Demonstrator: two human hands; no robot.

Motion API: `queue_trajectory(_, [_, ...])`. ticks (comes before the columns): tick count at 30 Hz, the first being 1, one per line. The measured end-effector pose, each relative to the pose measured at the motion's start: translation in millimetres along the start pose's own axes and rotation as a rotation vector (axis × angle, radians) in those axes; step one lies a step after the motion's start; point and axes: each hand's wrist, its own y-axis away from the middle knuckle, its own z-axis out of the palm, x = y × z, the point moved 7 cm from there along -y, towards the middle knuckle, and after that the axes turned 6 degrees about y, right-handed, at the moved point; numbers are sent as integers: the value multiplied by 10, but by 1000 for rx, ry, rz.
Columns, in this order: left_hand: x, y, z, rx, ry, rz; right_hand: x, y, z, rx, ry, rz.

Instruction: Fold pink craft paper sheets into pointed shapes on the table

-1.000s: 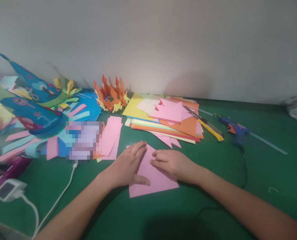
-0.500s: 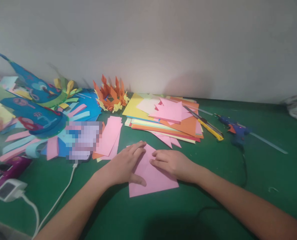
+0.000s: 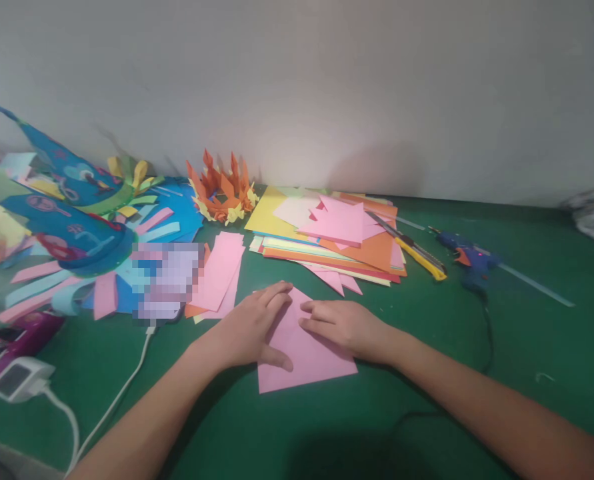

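A pink sheet of paper (image 3: pixel 301 360) lies on the green table in front of me, partly covered by both hands. My left hand (image 3: pixel 254 327) rests on its left side, thumb spread away from the fingers. On the upper right part of the same sheet lies my right hand (image 3: pixel 349 327), its fingers stretched toward the left and its thumb hidden. Neither hand is closed round anything. Just beyond the sheet are a stack of coloured paper (image 3: pixel 327 253) and some pink strips (image 3: pixel 219 273).
An orange and yellow paper crown (image 3: pixel 224 193) stands near the wall. Blue cone hats with paper fringes (image 3: pixel 84 233) lie at the left, beside a white power bank (image 3: pixel 21 380) with cables. A yellow cutter (image 3: pixel 421 257) and a blue glue gun (image 3: pixel 474 260) lie to the right.
My right hand has slid very slightly to the left over the pink paper. My left hand looks unmoved.
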Motion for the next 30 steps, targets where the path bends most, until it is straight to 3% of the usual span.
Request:
queue_trajectory(10, [5,12,1,0,30,-6,24,10,35,-60,-19,39])
queue_trajectory(22, [-8,-28,13,-48,1,-16,8,-11,-19,-3,-2,23])
queue_trajectory(30, [17,-39,-13,-6,-38,49,-5,-11,-24,7,-10,17])
